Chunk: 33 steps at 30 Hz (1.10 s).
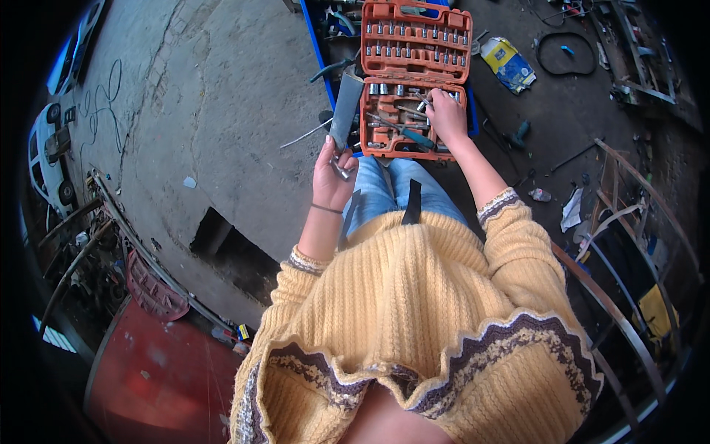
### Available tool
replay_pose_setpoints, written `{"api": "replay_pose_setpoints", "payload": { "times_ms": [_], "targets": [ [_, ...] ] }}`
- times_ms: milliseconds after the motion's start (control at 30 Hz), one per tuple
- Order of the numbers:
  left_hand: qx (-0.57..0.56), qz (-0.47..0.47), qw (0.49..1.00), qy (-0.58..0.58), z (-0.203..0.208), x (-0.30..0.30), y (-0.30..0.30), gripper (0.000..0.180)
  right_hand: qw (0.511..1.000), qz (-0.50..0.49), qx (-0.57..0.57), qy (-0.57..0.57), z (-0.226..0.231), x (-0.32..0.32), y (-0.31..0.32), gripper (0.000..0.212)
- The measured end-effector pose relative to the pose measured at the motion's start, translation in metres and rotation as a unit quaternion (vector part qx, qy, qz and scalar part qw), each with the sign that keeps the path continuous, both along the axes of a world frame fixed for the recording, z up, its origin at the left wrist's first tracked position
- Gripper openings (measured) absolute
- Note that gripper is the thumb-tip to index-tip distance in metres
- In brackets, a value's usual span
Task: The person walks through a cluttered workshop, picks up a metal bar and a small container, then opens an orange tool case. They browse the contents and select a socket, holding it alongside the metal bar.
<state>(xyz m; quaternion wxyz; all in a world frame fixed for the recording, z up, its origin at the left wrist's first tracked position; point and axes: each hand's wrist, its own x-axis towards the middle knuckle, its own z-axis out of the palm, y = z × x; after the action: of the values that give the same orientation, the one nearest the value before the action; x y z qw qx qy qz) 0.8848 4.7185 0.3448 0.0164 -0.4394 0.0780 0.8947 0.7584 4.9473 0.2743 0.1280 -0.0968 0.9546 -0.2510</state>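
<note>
An orange socket case (418, 80) lies unfolded in front of me, with rows of sockets in its lid and tools in its lower half. Over the right side of that lower half, my right hand (447, 117) has its fingers closed around a small shiny metal piece (423, 102), perhaps a socket. My left hand (332, 177) grips a shiny metal tool (341, 170); its exact kind is hidden by the fingers. A flat grey bar (347, 107) rises right by those fingers; whether they hold it too, I cannot tell. A teal-handled screwdriver (416, 138) lies across the case.
Under the case sits a blue tray (316, 33) with pliers (330, 70) at its left. To the right are a yellow-and-blue packet (508, 65), a black belt loop (566, 53) and metal frames (629, 177). A dark floor opening (235, 251) lies at left, near a red panel (166, 370).
</note>
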Motion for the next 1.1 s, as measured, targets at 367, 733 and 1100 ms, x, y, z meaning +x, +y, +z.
{"api": "replay_pose_setpoints", "payload": {
  "times_ms": [367,733,1100],
  "targets": [
    [-0.022,0.0,1.0,-0.008,-0.001,0.002,-0.006,0.03,0.988,0.072,-0.072,0.118,0.001,-0.043,-0.052,0.013],
    [-0.024,0.005,1.0,-0.015,-0.018,0.009,-0.004,0.028,0.978,-0.12,-0.169,0.0,-0.018,-0.054,-0.075,0.015],
    [-0.07,-0.219,0.969,0.094,-0.067,0.008,0.032,0.017,0.969,-0.196,-0.121,-0.089,-0.018,-0.063,-0.076,0.024]
  ]
}}
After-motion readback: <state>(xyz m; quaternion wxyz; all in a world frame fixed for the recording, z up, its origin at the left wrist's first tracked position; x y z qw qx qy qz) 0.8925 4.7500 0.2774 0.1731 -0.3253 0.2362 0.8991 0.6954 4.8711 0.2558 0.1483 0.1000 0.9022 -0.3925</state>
